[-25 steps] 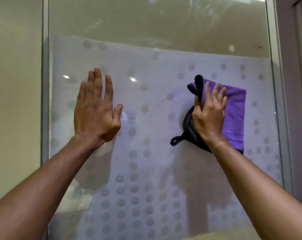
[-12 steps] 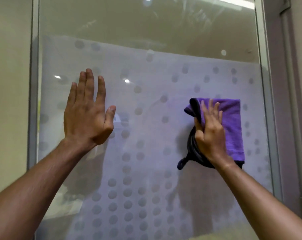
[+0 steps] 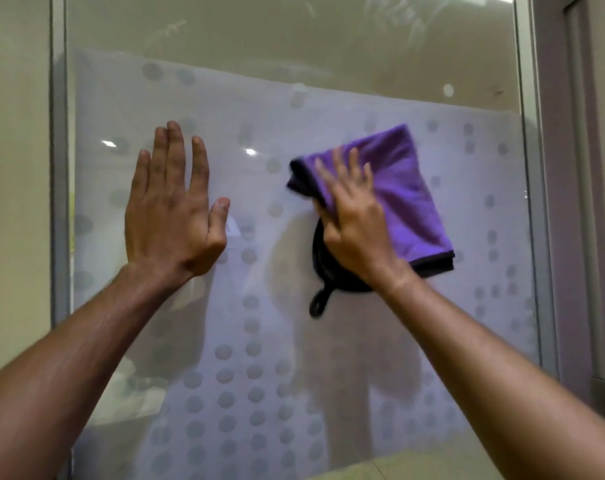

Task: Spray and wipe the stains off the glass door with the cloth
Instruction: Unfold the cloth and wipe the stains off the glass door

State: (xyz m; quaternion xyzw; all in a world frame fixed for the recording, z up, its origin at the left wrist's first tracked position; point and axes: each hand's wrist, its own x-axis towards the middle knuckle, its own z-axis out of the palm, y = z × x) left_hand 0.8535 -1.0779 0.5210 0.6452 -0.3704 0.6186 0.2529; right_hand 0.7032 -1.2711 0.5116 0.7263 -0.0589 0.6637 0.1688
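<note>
The glass door (image 3: 270, 109) fills the view, with a frosted panel and rows of round dots. My left hand (image 3: 171, 206) lies flat on the glass at the left, fingers spread upward, holding nothing. My right hand (image 3: 354, 220) presses a folded purple cloth (image 3: 406, 199) with a black edge against the glass at the right. A black loop of the cloth hangs below my right wrist. No spray bottle is in view.
A metal frame (image 3: 536, 202) runs down the door's right side, with a wall beyond it. Another frame strip (image 3: 58, 202) and a pale glass panel lie at the left. Reflections of my arms show in the glass.
My right hand slid the purple cloth down the glass, then up and leftward, tilting it. My left hand stayed flat on the glass.
</note>
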